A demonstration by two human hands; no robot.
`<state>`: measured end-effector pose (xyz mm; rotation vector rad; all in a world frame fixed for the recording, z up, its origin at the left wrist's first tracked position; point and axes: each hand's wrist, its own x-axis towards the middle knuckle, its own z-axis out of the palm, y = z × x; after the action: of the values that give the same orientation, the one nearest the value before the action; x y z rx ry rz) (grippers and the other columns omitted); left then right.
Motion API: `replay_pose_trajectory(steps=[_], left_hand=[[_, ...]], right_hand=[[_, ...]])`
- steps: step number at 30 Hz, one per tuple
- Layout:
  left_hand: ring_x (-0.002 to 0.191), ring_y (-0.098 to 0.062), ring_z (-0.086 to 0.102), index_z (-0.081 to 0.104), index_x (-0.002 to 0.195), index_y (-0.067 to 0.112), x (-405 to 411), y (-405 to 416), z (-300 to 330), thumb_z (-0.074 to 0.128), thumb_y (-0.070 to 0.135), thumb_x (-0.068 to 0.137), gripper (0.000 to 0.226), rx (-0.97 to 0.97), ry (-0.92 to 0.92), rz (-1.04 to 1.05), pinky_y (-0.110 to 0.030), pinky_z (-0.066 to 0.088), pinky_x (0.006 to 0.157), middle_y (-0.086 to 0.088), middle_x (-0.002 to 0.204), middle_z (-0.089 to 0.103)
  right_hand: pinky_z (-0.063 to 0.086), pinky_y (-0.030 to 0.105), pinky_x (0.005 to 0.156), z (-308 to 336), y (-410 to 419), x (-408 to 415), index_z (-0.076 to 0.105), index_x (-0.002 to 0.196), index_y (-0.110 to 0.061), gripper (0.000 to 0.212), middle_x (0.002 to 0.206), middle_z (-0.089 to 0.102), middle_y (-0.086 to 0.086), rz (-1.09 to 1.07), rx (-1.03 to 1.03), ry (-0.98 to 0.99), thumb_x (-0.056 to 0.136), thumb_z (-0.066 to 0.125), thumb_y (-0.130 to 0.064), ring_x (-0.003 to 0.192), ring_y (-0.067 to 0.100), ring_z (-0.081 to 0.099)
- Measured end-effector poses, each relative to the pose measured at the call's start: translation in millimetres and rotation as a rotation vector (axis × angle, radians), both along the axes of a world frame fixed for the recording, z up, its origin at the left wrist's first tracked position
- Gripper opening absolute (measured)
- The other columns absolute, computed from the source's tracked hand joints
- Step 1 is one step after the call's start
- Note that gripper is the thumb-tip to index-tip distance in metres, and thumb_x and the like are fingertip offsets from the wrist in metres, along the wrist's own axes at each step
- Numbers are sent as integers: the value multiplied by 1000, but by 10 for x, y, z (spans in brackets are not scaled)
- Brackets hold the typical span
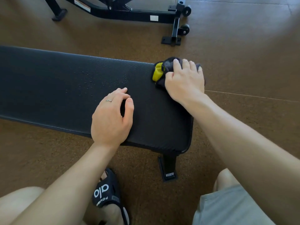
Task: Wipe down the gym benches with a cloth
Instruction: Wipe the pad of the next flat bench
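Observation:
A flat black padded gym bench point(65, 88) runs from the left edge to the middle of the view. On its far right corner lies a bunched dark grey cloth with a yellow patch point(159, 72). My right hand point(185, 80) grips the cloth and presses it onto the pad's corner, covering most of it. My left hand point(112, 117) rests on the pad near its front edge, fingers loosely curled and holding nothing. Small droplets speckle the pad left of my left hand.
A second bench's black steel frame point(134, 13) with small wheels point(185, 29) stands on the brown floor behind. The near bench's foot point(168, 169) sits below the pad's right end. My sandalled foot point(108, 194) and knees are at the bottom.

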<state>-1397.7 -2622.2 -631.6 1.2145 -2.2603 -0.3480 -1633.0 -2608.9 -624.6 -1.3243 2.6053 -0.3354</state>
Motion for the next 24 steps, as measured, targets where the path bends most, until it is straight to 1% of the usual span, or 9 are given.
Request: replay_pose_trajectory(steps=[2, 4, 6, 7, 9, 12, 16, 21, 24], left_hand=[[130, -13, 59, 70, 114, 18, 10, 12, -9, 34, 40, 107, 43, -10, 3, 2, -41, 50, 107, 2, 134, 68], [128, -15, 61, 69, 115, 15, 20, 19, -19, 35, 36, 107, 41, -17, -2, 4, -40, 51, 105, 0, 133, 68], [124, -18, 63, 67, 120, 13, 22, 15, -26, 33, 36, 107, 43, 9, -13, 22, -41, 53, 101, -3, 133, 68], [122, -19, 63, 65, 123, 13, 25, 17, -26, 31, 37, 107, 45, 25, -17, 40, -42, 54, 99, -4, 134, 67], [118, -20, 64, 62, 128, 13, 27, 19, -21, 30, 39, 108, 46, 34, -28, 62, -42, 55, 95, -4, 133, 67], [113, -19, 65, 62, 126, 14, 17, 25, 3, 31, 40, 107, 45, 37, -55, 65, -40, 55, 91, -3, 130, 67], [115, -18, 63, 62, 118, 16, -11, 41, 46, 33, 34, 106, 37, 44, -78, 82, -36, 51, 89, 1, 132, 65], [120, -12, 60, 62, 116, 19, -12, 50, 51, 36, 32, 105, 31, 66, -74, 73, -36, 51, 92, 8, 136, 63], [119, -12, 60, 62, 116, 20, -5, 64, 47, 35, 32, 105, 32, 48, -75, 87, -37, 52, 91, 9, 136, 63]], right_hand=[[7, 52, 127, 72, 136, 282, 25, 161, -16, 64, 169, 19, 15, 77, -4, 94, 100, 24, -36, 156, 33, 14], [5, 52, 128, 43, 306, 647, 24, 162, -18, 67, 171, 14, 12, 266, -37, 118, 99, 21, -39, 158, 30, 9], [5, 50, 128, 19, 325, 891, 26, 162, -20, 62, 171, 16, 9, 466, -82, 93, 102, 24, -39, 159, 27, 9], [6, 48, 129, 37, 257, 896, 27, 161, -21, 60, 171, 18, 7, 538, -88, 73, 104, 26, -38, 159, 26, 10], [7, 47, 128, 38, 51, 748, 29, 161, -24, 58, 170, 22, 4, 614, -77, 77, 104, 27, -38, 158, 24, 12], [15, 47, 127, 13, -187, 505, 37, 158, -28, 59, 166, 31, 2, 634, -85, 131, 101, 25, -42, 155, 23, 22], [25, 45, 121, 8, -347, 385, 41, 155, -29, 58, 160, 38, 2, 592, -103, 148, 100, 29, -42, 147, 24, 32], [34, 47, 106, 83, -446, 156, 40, 153, -32, 57, 147, 50, 9, 471, -30, 97, 99, 29, -46, 132, 33, 46], [36, 47, 101, 113, -357, -2, 52, 140, -26, 51, 135, 57, 10, 382, -38, 67, 100, 29, -46, 123, 33, 50]])
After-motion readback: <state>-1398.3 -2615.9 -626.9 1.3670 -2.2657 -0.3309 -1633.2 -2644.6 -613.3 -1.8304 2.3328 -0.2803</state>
